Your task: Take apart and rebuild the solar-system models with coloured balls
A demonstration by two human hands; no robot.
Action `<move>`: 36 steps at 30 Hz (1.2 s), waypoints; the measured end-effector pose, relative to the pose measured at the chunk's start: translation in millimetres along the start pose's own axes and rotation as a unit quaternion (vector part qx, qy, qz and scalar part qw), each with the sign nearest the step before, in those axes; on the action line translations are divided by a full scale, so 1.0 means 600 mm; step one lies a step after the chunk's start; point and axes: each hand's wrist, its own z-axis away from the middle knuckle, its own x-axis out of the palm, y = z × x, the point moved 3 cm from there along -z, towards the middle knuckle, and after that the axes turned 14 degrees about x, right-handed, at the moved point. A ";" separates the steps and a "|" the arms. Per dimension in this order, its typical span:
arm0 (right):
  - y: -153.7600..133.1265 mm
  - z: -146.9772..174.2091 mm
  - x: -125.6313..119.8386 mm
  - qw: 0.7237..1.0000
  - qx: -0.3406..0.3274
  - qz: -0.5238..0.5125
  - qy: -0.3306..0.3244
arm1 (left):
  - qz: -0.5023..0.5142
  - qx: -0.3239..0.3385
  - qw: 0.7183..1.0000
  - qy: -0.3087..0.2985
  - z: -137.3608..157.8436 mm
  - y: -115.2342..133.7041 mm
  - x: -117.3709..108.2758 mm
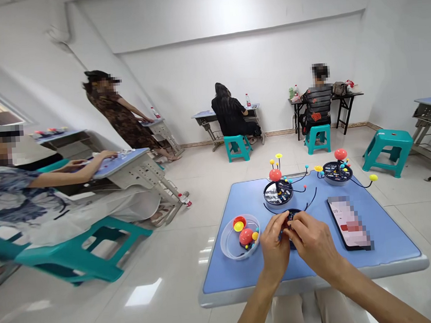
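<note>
Black solar-system model base [295,210] w/ thin curved arms [315,194] on blue desk [240,277], under L hand [274,243] & R hand [312,237]. Fingers bunched tog.; can't tell what's pinched. Looks light, stiff plastic; arms prob. fragile, so hold base.

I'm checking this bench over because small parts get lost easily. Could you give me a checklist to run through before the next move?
1. Left hand and right hand together at the dark base: ok.
2. What sits between the fingertips, and whether it is seated: cannot tell, the fingers hide it.
3. Loose parts contained: ok for the red ball and yellow pieces in the clear bowl.
4. Two other models standing upright on the table: ok.
5. Thin black arm clear of the nearer model: ok.
6. Phone apart from the hands: ok.
</note>
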 end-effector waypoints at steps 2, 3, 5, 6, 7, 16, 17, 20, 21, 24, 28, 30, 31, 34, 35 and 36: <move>0.001 -0.008 -0.008 0.999 -0.006 0.001 -0.051 | -0.010 0.027 1.000 0.012 0.003 -0.005 0.003; 0.004 -0.015 -0.013 0.996 -0.010 -0.003 -0.085 | -0.009 0.021 1.000 0.020 0.004 -0.007 0.005; 0.017 -0.033 -0.025 0.990 -0.006 -0.001 -0.139 | 0.002 -0.031 0.999 0.036 0.004 -0.014 0.010; 0.027 -0.043 -0.030 0.988 0.001 0.011 -0.152 | 0.011 -0.065 0.997 0.042 0.004 -0.017 0.012; 0.038 -0.054 -0.035 0.987 0.009 0.028 -0.157 | 0.023 -0.097 0.994 0.046 0.004 -0.019 0.015; 0.065 -0.085 0.000 0.962 -0.033 0.102 -0.251 | 0.126 -0.213 0.968 0.053 0.003 -0.027 0.038; 0.065 -0.085 0.004 0.961 -0.027 0.103 -0.256 | 0.130 -0.219 0.965 0.056 0.005 -0.029 0.040; 0.067 -0.086 0.010 0.957 -0.013 0.107 -0.271 | 0.148 -0.234 0.959 0.063 0.011 -0.033 0.044; 0.068 -0.087 0.010 0.955 -0.009 0.110 -0.275 | 0.155 -0.237 0.957 0.065 0.012 -0.033 0.045; 0.069 -0.088 0.007 0.954 0.005 0.113 -0.276 | 0.183 -0.243 0.949 0.079 0.013 -0.033 0.047; 0.069 -0.089 0.005 0.956 0.008 0.107 -0.271 | 0.230 -0.258 0.933 0.104 0.012 -0.038 0.052; 0.070 -0.089 0.006 0.956 0.007 0.105 -0.273 | 0.250 -0.277 0.921 0.111 0.013 -0.043 0.055; 0.071 -0.090 0.008 0.956 0.006 0.104 -0.274 | 0.256 -0.288 0.916 0.115 0.014 -0.045 0.056; 0.073 -0.090 0.011 0.956 0.002 0.101 -0.275 | 0.265 -0.315 0.904 0.118 0.017 -0.046 0.058; 0.073 -0.090 0.012 0.957 -0.001 0.100 -0.274 | 0.268 -0.321 0.901 0.118 0.018 -0.045 0.058; 0.073 -0.090 0.012 0.957 -0.005 0.099 -0.272 | 0.270 -0.326 0.898 0.119 0.018 -0.044 0.058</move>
